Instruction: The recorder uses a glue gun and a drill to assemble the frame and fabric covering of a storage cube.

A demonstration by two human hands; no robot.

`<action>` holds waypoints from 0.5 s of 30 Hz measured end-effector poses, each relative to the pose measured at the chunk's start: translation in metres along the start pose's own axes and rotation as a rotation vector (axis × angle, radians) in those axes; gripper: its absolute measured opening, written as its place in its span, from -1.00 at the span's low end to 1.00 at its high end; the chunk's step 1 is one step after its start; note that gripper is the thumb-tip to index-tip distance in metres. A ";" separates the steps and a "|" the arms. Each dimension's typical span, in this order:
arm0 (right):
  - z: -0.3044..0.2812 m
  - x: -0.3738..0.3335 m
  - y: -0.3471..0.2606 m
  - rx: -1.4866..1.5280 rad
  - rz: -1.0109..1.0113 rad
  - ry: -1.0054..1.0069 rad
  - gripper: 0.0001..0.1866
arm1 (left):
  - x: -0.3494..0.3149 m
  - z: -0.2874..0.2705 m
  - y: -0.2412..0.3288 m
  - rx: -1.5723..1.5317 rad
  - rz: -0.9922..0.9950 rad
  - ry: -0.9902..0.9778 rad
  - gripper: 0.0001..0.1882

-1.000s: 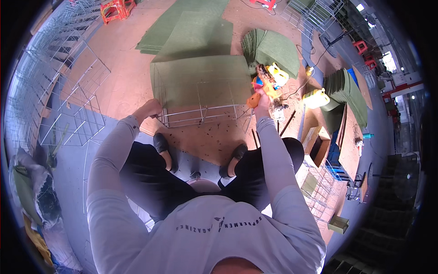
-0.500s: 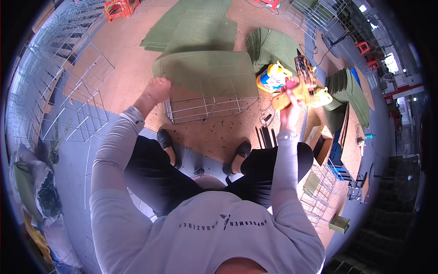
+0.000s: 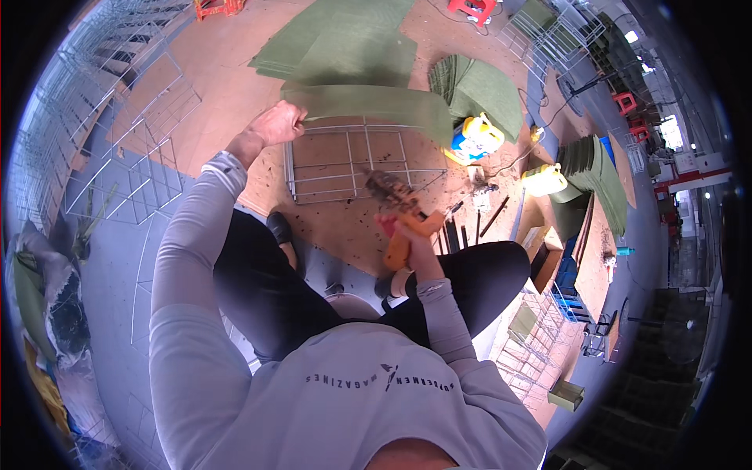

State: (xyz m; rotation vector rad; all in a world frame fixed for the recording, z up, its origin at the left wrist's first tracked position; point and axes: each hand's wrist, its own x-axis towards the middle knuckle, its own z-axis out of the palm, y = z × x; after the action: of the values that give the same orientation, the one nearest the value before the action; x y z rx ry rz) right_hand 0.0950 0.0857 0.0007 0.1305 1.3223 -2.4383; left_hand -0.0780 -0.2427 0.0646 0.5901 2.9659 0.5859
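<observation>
My left hand (image 3: 276, 123) is closed at the left end of a green felt-like sheet (image 3: 376, 106), gripping its edge. The sheet spans the far side of a white wire frame (image 3: 364, 160), which lies on brown board in front of my feet. My right hand (image 3: 415, 239) is wrapped around an orange pistol-shaped tool (image 3: 398, 249). Its dark, mottled end (image 3: 392, 192) points toward the frame's near right part and is blurred. What the tool is exactly, I cannot make out.
More green sheets (image 3: 345, 39) lie beyond, with curved stacks (image 3: 478, 90) at right. A yellow-and-blue jug (image 3: 475, 139) and a yellow container (image 3: 544, 180) stand right of the frame. Dark rods (image 3: 493, 218) lie near my right knee. Wire frames (image 3: 149, 149) are piled at left.
My right hand has swung the orange tool left and nearer, from beside the yellow jug to the frame. My left hand has moved slightly away from me, and the sheet uncovers more of the frame.
</observation>
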 end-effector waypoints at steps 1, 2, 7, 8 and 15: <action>0.002 -0.001 0.016 -0.014 0.094 -0.004 -0.85 | -0.001 0.004 -0.004 0.017 0.006 -0.008 -0.91; 0.008 -0.001 0.025 -0.011 0.104 -0.011 -0.85 | -0.001 0.007 -0.008 0.020 -0.006 -0.011 -0.91; 0.032 0.002 0.046 0.013 0.172 -0.033 -0.81 | -0.005 0.019 -0.016 0.093 0.077 -0.012 -0.89; 0.035 0.003 0.048 0.002 0.192 -0.030 -0.80 | -0.005 0.021 -0.015 0.144 0.129 -0.016 -0.87; 0.050 0.025 0.066 -0.037 0.198 -0.112 -0.78 | -0.003 0.026 0.006 0.262 0.258 0.028 -0.71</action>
State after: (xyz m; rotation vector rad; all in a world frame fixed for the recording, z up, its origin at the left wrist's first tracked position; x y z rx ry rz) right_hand 0.1002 0.0055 -0.0298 0.1087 1.2430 -2.2213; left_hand -0.0693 -0.2295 0.0429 1.0037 3.0374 0.2180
